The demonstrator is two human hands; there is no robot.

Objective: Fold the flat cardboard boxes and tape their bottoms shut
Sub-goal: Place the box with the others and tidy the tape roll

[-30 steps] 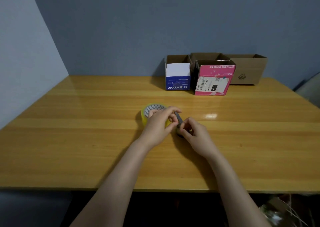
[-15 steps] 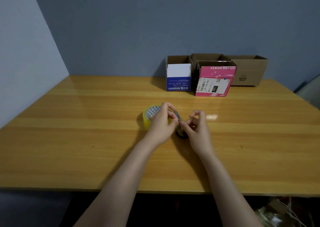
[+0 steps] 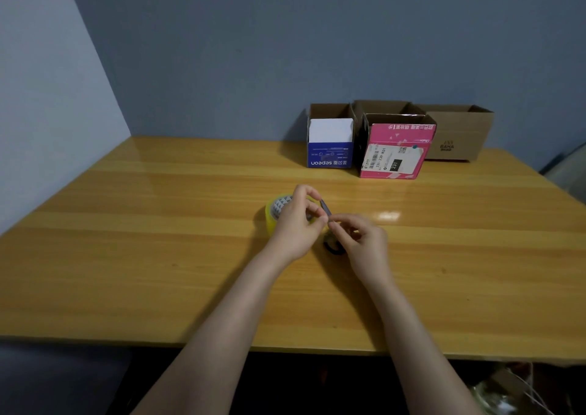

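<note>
Boxes, four of them, stand already erected with their tops open at the far right of the counter (image 3: 158, 256): a blue-and-white box (image 3: 329, 148), a pink box (image 3: 394, 153) just beside it, a plain brown box (image 3: 458, 137) to the right, and another brown box (image 3: 380, 107) partly hidden behind the pink one. No flat cardboard shows anywhere on the counter. Nearer, the yellow tape roll (image 3: 273, 216) sits on the counter, mostly hidden by the left hand (image 3: 296, 224). Compared with a second ago, the hands have separated a little: the left hand has lifted, its fingers pinched on the upper end of a small dark blade-like tool (image 3: 326, 210), while the right hand (image 3: 364, 240) pinches the lower end. A black ring (image 3: 333, 247), unidentifiable at this size, now lies exposed on the counter under the right hand. That suggests the person is preparing or extending a cutter, probably to slice tape, though whether more boxes await taping cannot be told.
</note>
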